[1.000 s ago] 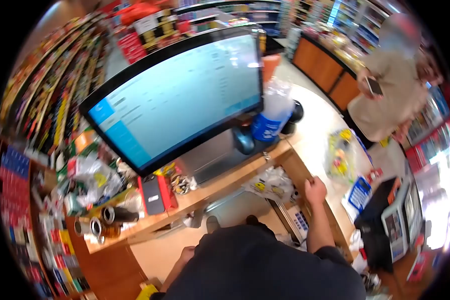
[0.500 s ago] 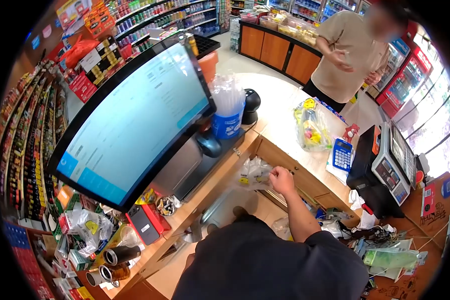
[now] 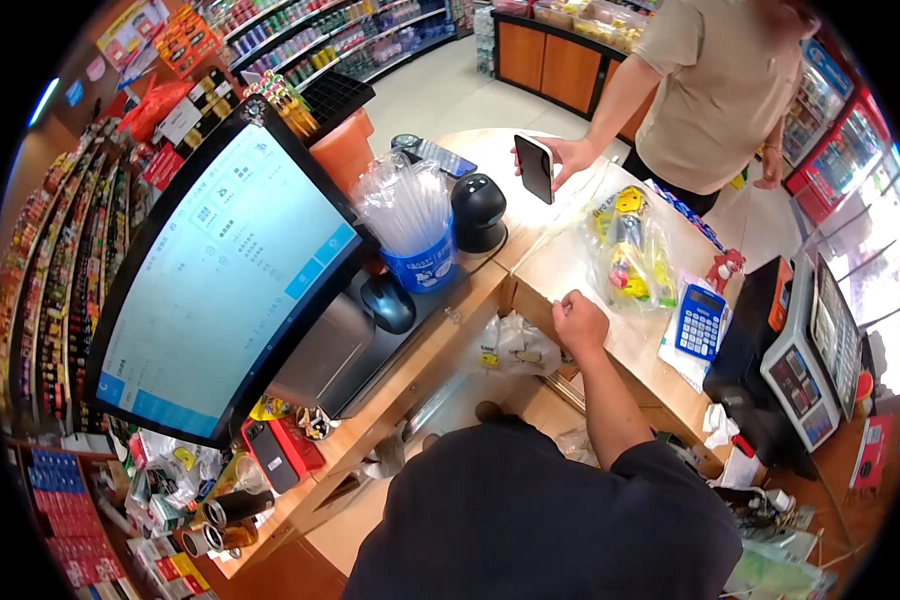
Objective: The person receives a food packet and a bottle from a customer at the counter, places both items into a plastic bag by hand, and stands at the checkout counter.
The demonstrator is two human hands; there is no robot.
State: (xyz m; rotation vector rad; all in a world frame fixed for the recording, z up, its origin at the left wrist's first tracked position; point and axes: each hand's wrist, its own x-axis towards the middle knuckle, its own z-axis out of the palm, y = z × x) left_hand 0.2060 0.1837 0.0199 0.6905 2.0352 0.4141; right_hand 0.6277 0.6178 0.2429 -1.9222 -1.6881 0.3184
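My right hand (image 3: 580, 322) is closed in a loose fist at the inner edge of the wooden counter (image 3: 545, 265), with nothing showing in it. Below it, white plastic bags (image 3: 518, 345) hang under the counter. A clear plastic bag with yellow-printed items (image 3: 630, 250) lies on the counter beyond my fist. To the right of that bag is a blue calculator (image 3: 701, 320). My left hand does not show; my torso covers that side.
Across the counter a person (image 3: 710, 100) holds out a phone (image 3: 536, 168) near a black scanner (image 3: 479, 212). A monitor (image 3: 220, 270), a blue cup of straws (image 3: 417, 255) and a mouse (image 3: 388, 302) stand left. A scale (image 3: 792, 365) stands right. Flasks (image 3: 232, 508) are lower left.
My right hand has risen from beside the plastic bags to the counter edge. The person across now holds a phone out over the counter. The monitor's screen content has changed, and the view has shifted.
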